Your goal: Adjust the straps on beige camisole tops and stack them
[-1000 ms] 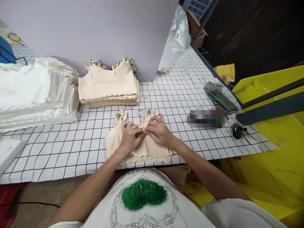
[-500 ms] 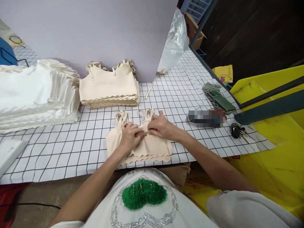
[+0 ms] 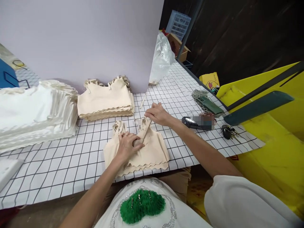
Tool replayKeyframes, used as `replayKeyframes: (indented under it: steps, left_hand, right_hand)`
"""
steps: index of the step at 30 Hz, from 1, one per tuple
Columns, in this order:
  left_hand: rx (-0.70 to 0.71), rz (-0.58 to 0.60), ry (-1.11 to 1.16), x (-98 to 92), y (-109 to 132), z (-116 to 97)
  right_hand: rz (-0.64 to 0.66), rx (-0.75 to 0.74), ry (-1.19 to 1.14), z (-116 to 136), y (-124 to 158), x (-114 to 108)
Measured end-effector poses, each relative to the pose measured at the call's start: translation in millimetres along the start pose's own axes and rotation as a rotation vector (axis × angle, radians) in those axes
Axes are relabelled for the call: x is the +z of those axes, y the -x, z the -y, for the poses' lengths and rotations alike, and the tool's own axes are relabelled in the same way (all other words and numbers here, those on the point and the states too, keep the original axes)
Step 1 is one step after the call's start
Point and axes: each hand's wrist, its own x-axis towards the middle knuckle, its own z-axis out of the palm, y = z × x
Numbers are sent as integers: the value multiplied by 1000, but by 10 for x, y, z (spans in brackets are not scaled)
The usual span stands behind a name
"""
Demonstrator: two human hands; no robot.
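A beige bra top [image 3: 148, 152] with wavy hems lies flat near the table's front edge, its looped straps toward the far side. My left hand [image 3: 128, 144] rests on its middle, thumb and forefinger closed on the cloth at the neckline. Up and to the right, my right hand [image 3: 158, 114] pinches the upper end of a narrow beige strap [image 3: 146, 128]. That strap stretches taut and slanting between the two hands. Beyond the top sits a stack of matching beige tops [image 3: 105, 101].
A tall pile of white garments [image 3: 35, 114] stands at left, by a white box-like object [image 3: 9, 172]. On the right lie a green phone [image 3: 210, 105], a dark hairbrush-like item [image 3: 190, 123] and keys [image 3: 229, 131]. A pale panel [image 3: 95, 41] rises behind; a loose strip [image 3: 142, 100] lies before it.
My right hand has moved up and away from my left, drawing the strap out taut. My left hand stays on the bra top. The camera view has shifted slightly.
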Motion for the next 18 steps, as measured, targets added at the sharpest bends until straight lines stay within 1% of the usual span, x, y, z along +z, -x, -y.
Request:
replayKeyframes:
  steps: [2,4,6,7,8,9,11,12,13,15,18]
  left_hand:
    - [24,-15,-20,-12,6,-3]
    - [85,-100,-51,-50,61,-12]
    - [183,-213,-107,-109,182,-27]
    - [234,-250,-144,-137,264,-33]
    - [279,-260,-186,-156,354,-37]
    - [311,-245,-231,-164,447,-37]
    - [337,-164,-322,-137,610,-23]
    - [334,-115,-366,-104,670,-11]
    - [327,-70,-403,-65,710,3]
    - [311,-2,-449,11,733,31]
    - [315,23,-435,32,689,60]
  right_hand:
    - [4,1,7,-1,-28,20]
    - [-7,11,46,66,17,53]
    - [-45,29,101,232,165,134]
    - [-64,33,126,350,278,201]
    - [-74,28,137,482,414,283]
    - [-66,11,151,617,566,378]
    - [-19,-64,176,846,890,573]
    - [25,-108,185,919,1046,658]
    - [56,-117,197,954,1187,726]
    - [79,-57,229,924,1409,799]
    - [59,83,258,745,1592,752]
